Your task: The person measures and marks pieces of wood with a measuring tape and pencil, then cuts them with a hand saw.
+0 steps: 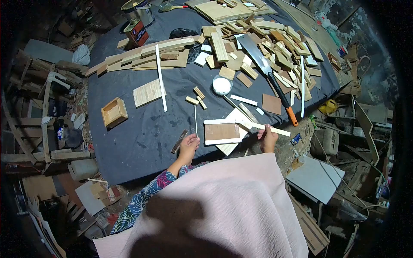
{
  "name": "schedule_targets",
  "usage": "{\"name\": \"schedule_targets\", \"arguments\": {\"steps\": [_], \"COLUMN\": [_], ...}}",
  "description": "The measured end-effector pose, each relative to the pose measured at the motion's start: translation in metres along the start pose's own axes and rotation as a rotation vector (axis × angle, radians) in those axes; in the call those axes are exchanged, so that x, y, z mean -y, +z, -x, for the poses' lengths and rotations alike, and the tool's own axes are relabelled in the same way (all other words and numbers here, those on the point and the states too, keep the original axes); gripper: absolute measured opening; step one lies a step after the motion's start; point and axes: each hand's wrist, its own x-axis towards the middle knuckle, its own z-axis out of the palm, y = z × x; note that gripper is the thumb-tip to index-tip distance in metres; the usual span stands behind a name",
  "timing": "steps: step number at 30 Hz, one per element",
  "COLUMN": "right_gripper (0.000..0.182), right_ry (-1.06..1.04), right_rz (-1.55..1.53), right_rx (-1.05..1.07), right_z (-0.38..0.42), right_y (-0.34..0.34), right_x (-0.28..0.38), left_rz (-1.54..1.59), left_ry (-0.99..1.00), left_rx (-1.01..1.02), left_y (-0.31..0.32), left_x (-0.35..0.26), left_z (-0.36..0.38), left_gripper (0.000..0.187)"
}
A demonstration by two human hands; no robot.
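My left hand [188, 145] is closed, and a thin pale stick [195, 119] rises from its fingertips. Beside that hand, a short dark wooden bar [179, 141] lies on the cloth. My right hand [269, 138] pinches a pale wooden strip [258, 126], whose far end reaches left toward a small brown panel [220, 130]. White strips run along the panel's top and bottom edges. Beneath it a white board [229, 149] juts out at an angle. Just behind stands a round container of white paste [221, 85].
A saw with an orange handle end [292, 116] lies right of a large heap of wood offcuts [275, 47]. At left on the dark cloth [133, 150] are a small wooden box [114, 112] and a square board [147, 93]. Cans [137, 33] stand at the back.
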Motion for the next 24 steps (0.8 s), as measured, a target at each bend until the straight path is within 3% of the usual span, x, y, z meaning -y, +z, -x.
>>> {"name": "schedule_targets", "arguments": {"steps": [6,11,16,24], "right_gripper": [0.019,0.019,0.017,0.016], "right_ry": [-0.007,0.026,0.042,0.048], "right_rz": [-0.031,-0.027,0.066,0.076], "right_rx": [-0.001,0.116,-0.018,-0.049], "right_z": [0.000,0.003,-0.007,-0.011], "right_y": [0.003,0.031,0.034,0.023], "right_x": [0.008,0.001,0.015,0.021], "left_rz": [-0.011,-0.031,-0.046,-0.021], "left_ry": [-0.002,-0.005,0.013,0.009], "left_rx": [0.017,0.012,0.020,-0.002], "left_y": [-0.004,-0.001,-0.001,-0.005], "left_x": [0.003,0.004,0.002,0.007], "left_z": [-0.004,-0.003,-0.003,-0.004], "left_gripper": [0.029,0.030,0.031,0.029]}}
